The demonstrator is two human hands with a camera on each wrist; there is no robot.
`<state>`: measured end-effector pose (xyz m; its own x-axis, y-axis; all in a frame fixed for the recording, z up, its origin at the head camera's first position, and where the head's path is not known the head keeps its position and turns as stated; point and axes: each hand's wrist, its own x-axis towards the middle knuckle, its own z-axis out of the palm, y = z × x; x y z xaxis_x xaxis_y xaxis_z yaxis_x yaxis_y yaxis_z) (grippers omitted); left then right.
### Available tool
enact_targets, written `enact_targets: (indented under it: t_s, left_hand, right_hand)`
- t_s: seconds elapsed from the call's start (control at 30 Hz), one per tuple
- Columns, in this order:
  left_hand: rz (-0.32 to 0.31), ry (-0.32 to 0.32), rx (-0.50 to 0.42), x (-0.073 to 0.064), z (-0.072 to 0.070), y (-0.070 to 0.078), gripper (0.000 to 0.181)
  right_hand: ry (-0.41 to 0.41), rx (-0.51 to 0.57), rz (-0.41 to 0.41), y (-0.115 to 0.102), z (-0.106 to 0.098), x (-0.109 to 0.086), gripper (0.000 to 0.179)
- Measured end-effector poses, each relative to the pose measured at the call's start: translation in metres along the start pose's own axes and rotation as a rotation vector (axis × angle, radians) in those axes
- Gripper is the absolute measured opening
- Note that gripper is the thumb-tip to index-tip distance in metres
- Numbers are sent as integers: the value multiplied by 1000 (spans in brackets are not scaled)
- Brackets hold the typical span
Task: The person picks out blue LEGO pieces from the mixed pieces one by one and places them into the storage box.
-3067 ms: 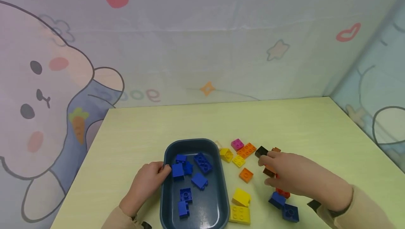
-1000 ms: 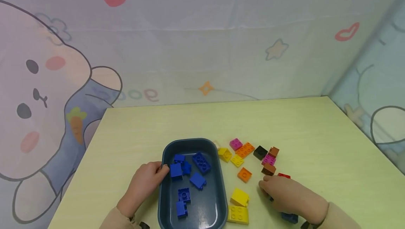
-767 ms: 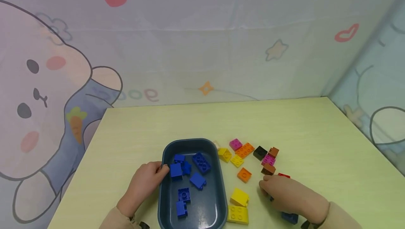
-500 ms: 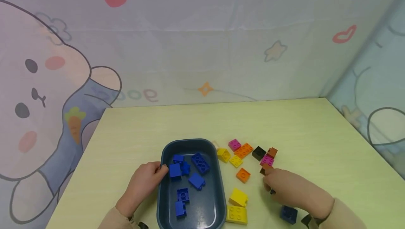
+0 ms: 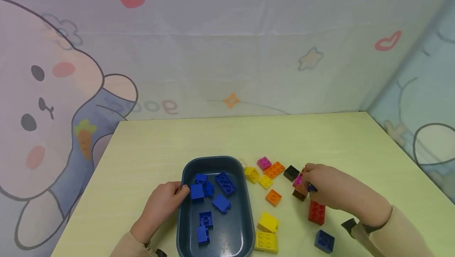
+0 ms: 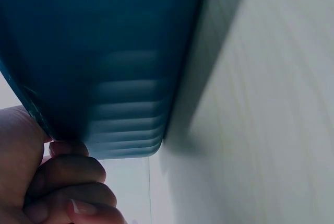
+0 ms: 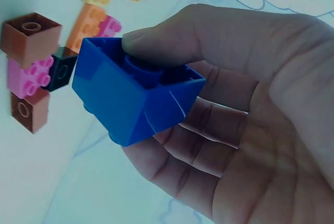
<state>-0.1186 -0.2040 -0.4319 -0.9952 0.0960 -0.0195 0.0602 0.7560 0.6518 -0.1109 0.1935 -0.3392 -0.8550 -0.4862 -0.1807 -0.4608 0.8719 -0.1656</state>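
My left hand (image 5: 161,203) grips the left rim of a dark blue tray (image 5: 241,245), thumb over the edge and fingers curled beneath it, as the left wrist view shows. Several blue bricks (image 5: 221,203) lie scattered inside the tray. My right hand (image 5: 343,188) pinches a blue toy brick (image 7: 120,96) with a slanted side between thumb and fingers, its hollow underside against the thumb. In the head view this hand covers most of that brick and overlaps a brown brick (image 5: 299,194) and a pink brick (image 5: 298,180).
Right of the tray lie yellow bricks (image 5: 266,242), orange bricks (image 5: 273,197), a pink brick (image 5: 264,163) and a black brick (image 5: 291,173). A red brick (image 5: 316,212) and another blue brick (image 5: 324,241) sit below my right hand. A printed cloth (image 5: 227,51) hangs behind the table.
My right hand has picked up a blue brick near the red one and carried it away from me, uncovering the red brick. My left hand stays on the tray rim.
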Motion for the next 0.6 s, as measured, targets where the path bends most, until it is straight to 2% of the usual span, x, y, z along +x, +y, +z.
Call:
enact_targets:
  t_s: [0.13, 0.33, 0.6]
  left_hand:
    - [1, 3, 1, -1, -1, 1, 34]
    - [-4, 5, 0, -2, -1, -1, 34]
    - [-6, 5, 6, 0, 1, 0, 35]
  right_hand:
    - [36, -19, -37, -1, -4, 0, 21]
    - [16, 7, -24, -16, -8, 9, 12]
    - [33, 2, -122, -46, -16, 29, 12]
